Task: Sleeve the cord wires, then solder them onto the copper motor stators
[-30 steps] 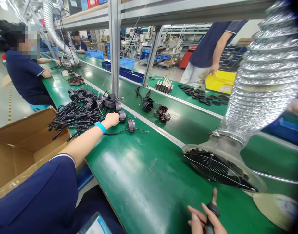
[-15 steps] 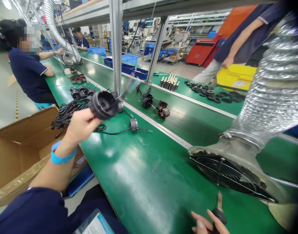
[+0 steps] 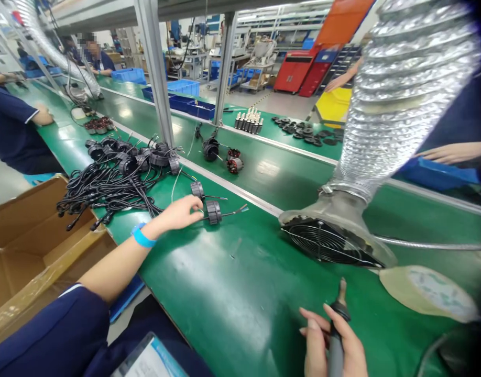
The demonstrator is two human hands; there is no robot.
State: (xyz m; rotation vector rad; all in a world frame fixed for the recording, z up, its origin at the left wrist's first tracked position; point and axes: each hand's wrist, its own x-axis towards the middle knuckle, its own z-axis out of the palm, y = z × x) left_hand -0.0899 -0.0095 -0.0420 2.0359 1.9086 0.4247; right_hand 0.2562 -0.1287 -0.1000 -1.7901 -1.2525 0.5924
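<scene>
My left hand (image 3: 182, 213) reaches over the green bench, thumb and forefinger curled but apart. It is right beside a black ribbed round housing (image 3: 214, 212) that has a short stripped cable end sticking out to the right. A second such housing (image 3: 197, 189) lies just behind it. My right hand (image 3: 335, 340), low on the right, grips a soldering iron (image 3: 336, 343) by its grey handle, the metal tip pointing up and away. Left of my left hand spreads a pile of black cables (image 3: 107, 191) with more round housings (image 3: 128, 162) at their ends.
A fume extractor hood (image 3: 323, 238) on a silver duct (image 3: 397, 99) stands over the bench at right, a yellowish pad (image 3: 429, 293) beside it. Copper-wound stators (image 3: 234, 165) lie beyond the metal rail. An open cardboard box (image 3: 32, 262) is at left. Co-workers sit and stand around.
My left hand has lowered from mid-air to the bench, and the round housing it held now rests there. The view has turned right. My right hand still holds the soldering iron.
</scene>
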